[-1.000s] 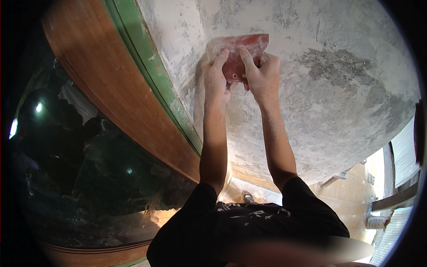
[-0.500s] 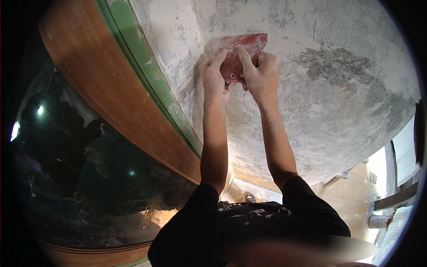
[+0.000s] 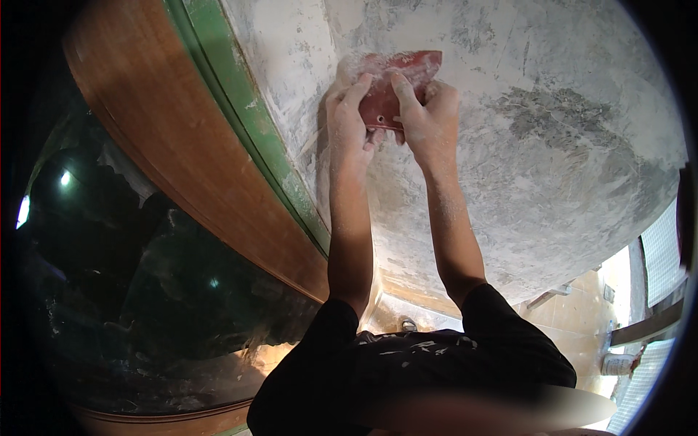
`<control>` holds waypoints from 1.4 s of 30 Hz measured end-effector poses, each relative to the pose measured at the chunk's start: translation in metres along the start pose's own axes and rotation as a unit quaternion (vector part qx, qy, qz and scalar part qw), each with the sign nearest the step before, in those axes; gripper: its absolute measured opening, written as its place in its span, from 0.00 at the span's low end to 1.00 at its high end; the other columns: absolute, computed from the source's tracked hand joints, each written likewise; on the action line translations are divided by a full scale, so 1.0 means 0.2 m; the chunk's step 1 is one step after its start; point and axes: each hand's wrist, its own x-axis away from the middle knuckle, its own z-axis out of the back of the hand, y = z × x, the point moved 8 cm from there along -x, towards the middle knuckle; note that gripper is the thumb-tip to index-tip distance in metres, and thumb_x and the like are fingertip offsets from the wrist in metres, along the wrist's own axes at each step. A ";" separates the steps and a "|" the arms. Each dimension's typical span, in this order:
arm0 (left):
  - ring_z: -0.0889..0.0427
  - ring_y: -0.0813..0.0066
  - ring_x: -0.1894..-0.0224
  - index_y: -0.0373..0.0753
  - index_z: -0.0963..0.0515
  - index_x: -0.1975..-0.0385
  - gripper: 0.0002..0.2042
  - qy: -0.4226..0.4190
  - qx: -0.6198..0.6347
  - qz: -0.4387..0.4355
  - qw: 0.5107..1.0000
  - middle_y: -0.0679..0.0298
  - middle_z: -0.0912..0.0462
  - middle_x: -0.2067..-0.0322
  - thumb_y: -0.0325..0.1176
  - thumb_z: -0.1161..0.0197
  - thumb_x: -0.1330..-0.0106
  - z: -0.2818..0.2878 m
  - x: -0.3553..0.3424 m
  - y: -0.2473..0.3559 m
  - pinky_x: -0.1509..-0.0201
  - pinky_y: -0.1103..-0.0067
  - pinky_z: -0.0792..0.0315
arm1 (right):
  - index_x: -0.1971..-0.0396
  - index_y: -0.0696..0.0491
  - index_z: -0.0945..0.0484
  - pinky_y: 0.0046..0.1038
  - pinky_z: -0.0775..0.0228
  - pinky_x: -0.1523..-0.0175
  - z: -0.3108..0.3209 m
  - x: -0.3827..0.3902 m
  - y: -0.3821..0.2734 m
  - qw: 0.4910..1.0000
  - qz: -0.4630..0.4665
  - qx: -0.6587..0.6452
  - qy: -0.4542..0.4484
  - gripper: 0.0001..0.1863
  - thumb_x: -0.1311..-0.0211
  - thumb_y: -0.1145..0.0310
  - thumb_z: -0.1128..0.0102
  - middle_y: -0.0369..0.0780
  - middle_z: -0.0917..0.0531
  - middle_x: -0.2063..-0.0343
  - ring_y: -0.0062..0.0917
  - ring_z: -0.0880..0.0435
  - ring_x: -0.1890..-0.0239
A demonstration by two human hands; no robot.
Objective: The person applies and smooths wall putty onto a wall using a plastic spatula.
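While the left hand (image 3: pixel 346 120) and right hand (image 3: pixel 433 116) grip a red plate (image 3: pixel 379 102), room lies rightward

Both hands are narrowed around the plate's sides, thumbs on its face and some fingers curled behind. It sits at the far middle of the scene, before the grey, patchy wall (image 3: pixel 509 189); whether its far edge touches the surface cannot be told. That dusty edge ends in a pointed corner on the right; a small hole shows by the near edge. Leftward, space is tight: green trim (image 3: pixel 251 120) runs slantwise just beyond, then a brown wooden frame (image 3: pixel 156 120). Past the right hand, wall spreads broadly around a darker patch (image 3: pixel 556 112).
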 end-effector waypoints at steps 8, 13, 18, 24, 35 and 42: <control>0.33 0.79 0.92 0.38 0.25 0.75 0.11 0.027 0.024 -0.013 0.999 0.65 0.24 0.83 0.38 0.37 0.37 0.01 -0.06 0.00 0.94 0.81 0.48 | 0.91 0.64 0.28 0.27 0.37 0.85 -0.03 -0.06 0.01 1.000 0.009 0.002 0.016 0.23 0.41 0.66 0.36 0.40 0.26 0.93 0.21 0.26 0.91; 0.32 0.79 0.92 0.36 0.24 0.77 0.12 0.011 -0.002 -0.005 1.000 0.64 0.24 0.84 0.37 0.38 0.37 -0.04 0.00 -0.04 0.94 0.82 0.48 | 0.90 0.64 0.27 0.28 0.37 0.83 0.05 -0.03 0.04 0.999 -0.007 0.038 0.015 0.22 0.42 0.65 0.36 0.41 0.25 0.93 0.21 0.25 0.89; 0.32 0.78 0.92 0.35 0.24 0.75 0.12 -0.028 0.009 -0.034 0.999 0.64 0.24 0.84 0.37 0.39 0.36 -0.05 -0.03 0.04 0.95 0.81 0.49 | 0.89 0.64 0.26 0.28 0.37 0.84 0.02 -0.07 0.00 0.999 0.027 0.034 0.019 0.21 0.42 0.65 0.36 0.41 0.24 0.92 0.20 0.25 0.89; 0.34 0.78 0.93 0.35 0.24 0.76 0.12 0.033 0.007 0.010 0.999 0.63 0.24 0.84 0.37 0.39 0.36 -0.08 -0.02 -0.02 0.94 0.81 0.48 | 0.89 0.64 0.25 0.26 0.38 0.86 0.08 -0.06 -0.03 1.000 0.004 0.003 0.012 0.21 0.41 0.66 0.37 0.39 0.24 0.92 0.19 0.27 0.90; 0.30 0.79 0.90 0.36 0.23 0.72 0.10 -0.011 0.030 0.014 0.999 0.64 0.23 0.81 0.38 0.40 0.35 -0.18 -0.03 0.00 0.93 0.82 0.47 | 0.90 0.64 0.25 0.27 0.36 0.85 0.12 -0.11 -0.07 0.999 0.034 0.030 0.030 0.22 0.40 0.65 0.39 0.41 0.24 0.92 0.22 0.24 0.91; 0.29 0.78 0.88 0.36 0.21 0.69 0.11 -0.037 -0.035 -0.042 0.998 0.65 0.21 0.80 0.39 0.41 0.33 -0.20 0.00 0.09 0.88 0.81 0.40 | 0.85 0.65 0.25 0.28 0.35 0.84 0.12 -0.10 -0.11 0.996 0.078 0.040 0.015 0.22 0.35 0.63 0.42 0.41 0.23 0.90 0.23 0.25 0.90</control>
